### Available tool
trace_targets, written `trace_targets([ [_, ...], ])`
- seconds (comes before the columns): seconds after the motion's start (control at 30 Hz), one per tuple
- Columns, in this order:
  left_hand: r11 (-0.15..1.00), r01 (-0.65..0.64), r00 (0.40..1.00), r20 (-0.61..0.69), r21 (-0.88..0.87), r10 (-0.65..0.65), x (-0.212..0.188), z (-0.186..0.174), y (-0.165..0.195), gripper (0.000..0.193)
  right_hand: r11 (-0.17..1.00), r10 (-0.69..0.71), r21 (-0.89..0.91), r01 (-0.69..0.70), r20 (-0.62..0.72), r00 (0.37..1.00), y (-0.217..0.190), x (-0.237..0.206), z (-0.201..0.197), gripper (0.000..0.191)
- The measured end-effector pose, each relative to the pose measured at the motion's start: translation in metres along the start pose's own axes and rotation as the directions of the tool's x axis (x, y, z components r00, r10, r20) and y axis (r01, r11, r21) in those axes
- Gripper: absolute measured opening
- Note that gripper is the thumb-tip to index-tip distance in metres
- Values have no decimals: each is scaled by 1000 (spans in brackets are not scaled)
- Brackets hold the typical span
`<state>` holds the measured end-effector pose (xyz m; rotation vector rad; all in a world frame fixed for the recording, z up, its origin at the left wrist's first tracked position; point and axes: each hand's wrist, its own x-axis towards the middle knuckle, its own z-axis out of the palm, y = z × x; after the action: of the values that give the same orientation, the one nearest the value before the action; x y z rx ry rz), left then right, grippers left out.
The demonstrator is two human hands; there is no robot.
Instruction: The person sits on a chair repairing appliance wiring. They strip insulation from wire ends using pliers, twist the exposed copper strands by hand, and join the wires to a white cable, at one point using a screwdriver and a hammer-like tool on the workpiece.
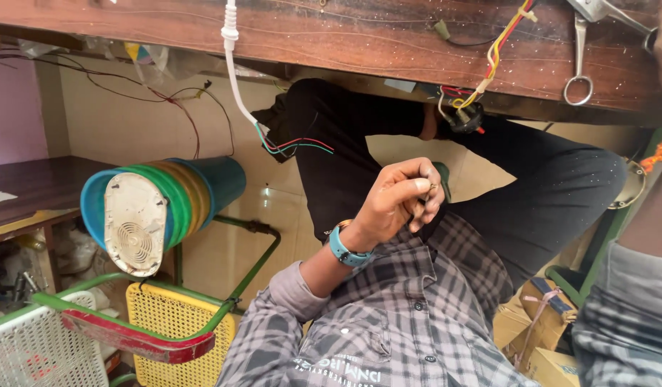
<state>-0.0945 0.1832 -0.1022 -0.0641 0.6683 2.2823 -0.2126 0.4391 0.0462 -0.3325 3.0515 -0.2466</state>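
Below the edge of a dark wooden bench (331, 36), the person's left hand (399, 197) is curled closed in front of their checked shirt (388, 315), its fingertips pinched on something small and thin, perhaps a bit of wire or a tiny metal part; the view is too poor to tell which. A blue watch (343, 249) sits on that wrist, and the grey cuff is pushed back along the forearm. Only the right sleeve (625, 322) shows at the right edge of the picture, with the right hand out of sight, so its state cannot be told. Just above the pinching hand, a bundle of red and yellow wires (492, 54) runs down the bench front to a small black part (463, 118) hanging under the edge. A white cable (234, 79) hangs farther left, ending in loose red, green and blue strands. Metal pliers (582, 50) hang on the bench at upper right. Well to the left stand a stack of coloured plastic stools (195, 186) lying on its side, a white fan cover (135, 223) in front of it, and a yellow chair (166, 322) with a green frame. Cardboard boxes (539, 337) sit low on the right.
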Motion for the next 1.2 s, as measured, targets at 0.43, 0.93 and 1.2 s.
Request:
trace_targets([
  [0.43, 940, -187, 980, -6, 285, 197, -4, -9, 19, 9, 648, 260, 721, -247, 96, 961, -109, -89, 31, 24],
  [0.93, 750, 91, 918, -346, 655, 191, -68, -82, 1, 14, 153, 206, 834, -531, 498, 842, -141, -112, 206, 24],
  [1.2, 789, 359, 693, -709, 499, 134, -119, -135, 0, 18, 573, -223, 802, -171, 353, 909, -182, -66, 248, 16],
])
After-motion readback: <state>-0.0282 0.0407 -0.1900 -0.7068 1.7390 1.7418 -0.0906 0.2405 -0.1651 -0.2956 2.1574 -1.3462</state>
